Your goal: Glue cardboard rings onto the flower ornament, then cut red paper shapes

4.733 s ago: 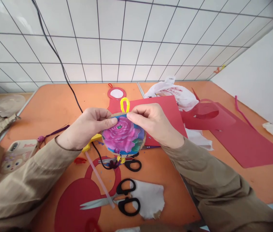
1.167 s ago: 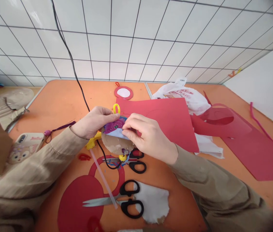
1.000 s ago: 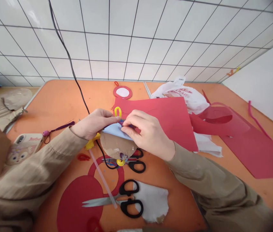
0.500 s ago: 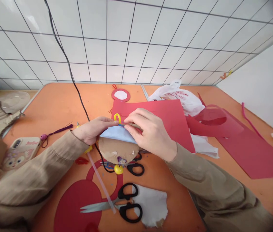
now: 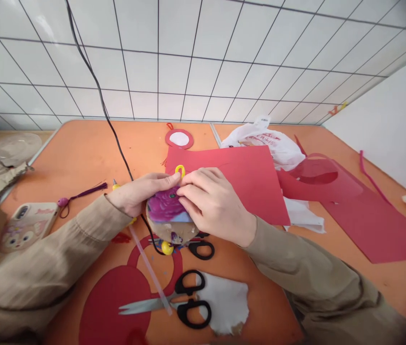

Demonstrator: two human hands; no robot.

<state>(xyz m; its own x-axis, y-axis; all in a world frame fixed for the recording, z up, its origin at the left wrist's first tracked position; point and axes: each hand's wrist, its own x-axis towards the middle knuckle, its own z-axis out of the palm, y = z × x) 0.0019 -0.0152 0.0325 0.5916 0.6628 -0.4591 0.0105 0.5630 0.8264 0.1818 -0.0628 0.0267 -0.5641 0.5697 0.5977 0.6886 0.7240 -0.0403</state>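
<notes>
My left hand (image 5: 141, 194) is closed on the upper left edge of a round cardboard disc (image 5: 168, 231), its thumb on top. A purple patterned piece (image 5: 168, 203), with a small green spot, covers the upper part of the disc, and a strip of pale blue shows along its lower border. Between my hands a yellow loop (image 5: 180, 170) sticks up from the top edge. My right hand (image 5: 213, 201) pinches the right side of the purple piece, hiding that edge. A yellow bead (image 5: 167, 247) sits at the bottom of the disc.
Scissors (image 5: 188, 304) lie nearest me, across a pink stick (image 5: 152, 273) and red circle (image 5: 112, 306). More scissors (image 5: 203, 249) lie near the disc. A black cable (image 5: 116, 139) crosses the table. Red card (image 5: 253, 177) and a plastic bag (image 5: 263, 141) are behind; a phone (image 5: 32, 223) is left.
The pale blue flap has given way to the purple patterned face. The bead and yellow loop have shifted slightly, and my right fingers have moved a little left and lower.
</notes>
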